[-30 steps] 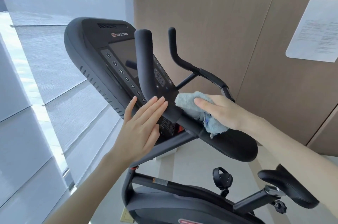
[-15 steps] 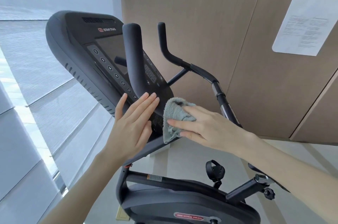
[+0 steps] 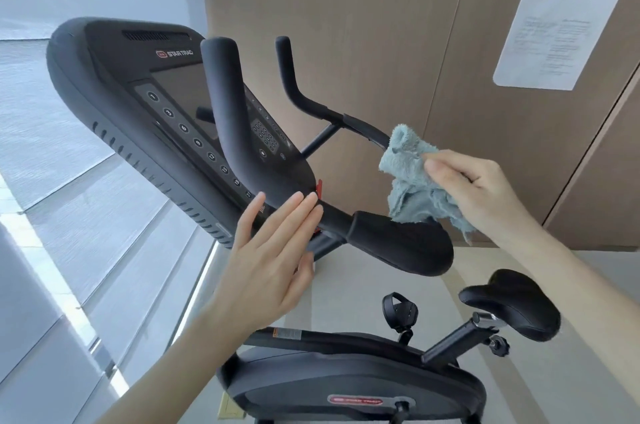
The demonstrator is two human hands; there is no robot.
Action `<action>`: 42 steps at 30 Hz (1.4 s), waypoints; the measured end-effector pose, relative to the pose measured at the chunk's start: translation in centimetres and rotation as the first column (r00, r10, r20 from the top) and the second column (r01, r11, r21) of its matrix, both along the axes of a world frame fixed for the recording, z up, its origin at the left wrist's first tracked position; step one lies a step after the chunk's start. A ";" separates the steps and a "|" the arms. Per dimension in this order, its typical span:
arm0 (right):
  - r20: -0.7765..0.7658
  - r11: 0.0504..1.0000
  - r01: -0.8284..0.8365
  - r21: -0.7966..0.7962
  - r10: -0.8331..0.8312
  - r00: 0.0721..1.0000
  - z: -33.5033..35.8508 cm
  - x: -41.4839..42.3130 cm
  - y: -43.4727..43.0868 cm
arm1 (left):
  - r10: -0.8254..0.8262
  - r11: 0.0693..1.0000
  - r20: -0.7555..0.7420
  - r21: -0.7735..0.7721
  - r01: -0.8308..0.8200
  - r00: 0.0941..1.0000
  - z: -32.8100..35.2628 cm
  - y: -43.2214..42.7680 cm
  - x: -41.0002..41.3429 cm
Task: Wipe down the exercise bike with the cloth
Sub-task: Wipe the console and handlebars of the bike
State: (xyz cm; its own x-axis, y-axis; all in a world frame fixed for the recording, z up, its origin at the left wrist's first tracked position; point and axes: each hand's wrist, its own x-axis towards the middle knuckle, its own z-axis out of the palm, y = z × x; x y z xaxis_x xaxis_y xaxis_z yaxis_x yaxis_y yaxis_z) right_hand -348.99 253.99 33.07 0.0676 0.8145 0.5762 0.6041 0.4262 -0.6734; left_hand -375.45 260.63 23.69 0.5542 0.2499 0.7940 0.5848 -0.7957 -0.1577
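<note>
Exercise bike point(image 3: 239, 133) stood before a tan wall point(image 3: 381, 8), console point(image 3: 114, 84) at left, saddle point(image 3: 512, 306) at near right. Right hand point(image 3: 485, 188) pinched a bunched blue-grey cloth point(image 3: 412, 181) between curled fingers and thumb, just above the near arm pad point(image 3: 401, 247); whether its lower edge touched the pad could not be told. Left hand point(image 3: 270, 257) lay open, straight fingers resting against the handlebar stem point(image 3: 332, 216) below the console. No surface showed streaks, so wiped areas could not be identified; work appeared confined to the handlebars, with saddle, pedal point(image 3: 400, 311) and flywheel housing point(image 3: 346, 385) probably remaining.
</note>
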 end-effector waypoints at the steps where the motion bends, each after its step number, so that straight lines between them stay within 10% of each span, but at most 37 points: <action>1: 0.024 0.999 -0.014 -0.038 0.015 1.000 -0.2 0.1 0.0 | -0.011 1.000 -0.017 0.006 0.012 1.000 -0.2 -0.3 0.6; 7: 0.486 0.952 -0.174 -0.253 0.281 0.828 -3.5 -1.3 2.7 | 0.081 0.997 -0.042 -0.017 -0.082 0.996 -1.1 -1.0 2.5; 15: 0.725 0.891 -0.439 0.114 0.228 0.650 -7.1 2.8 2.0 | 0.133 0.983 0.043 -0.133 -0.126 0.990 -1.3 -2.1 3.4; 21: 0.799 0.824 -0.555 0.109 0.260 0.543 -6.7 3.4 3.4 | 0.200 0.964 0.056 -0.188 -0.186 0.978 -1.4 -2.5 3.9; 34: 0.788 0.704 -0.679 0.206 0.292 0.542 -6.8 4.0 3.8 | 0.294 0.931 0.120 -0.261 -0.256 0.948 -0.7 -3.9 5.1; 42: 0.683 0.806 -0.527 0.270 0.226 0.695 -7.2 3.2 4.2 | 0.287 0.931 0.135 -0.272 -0.243 0.948 -1.1 -3.6 5.0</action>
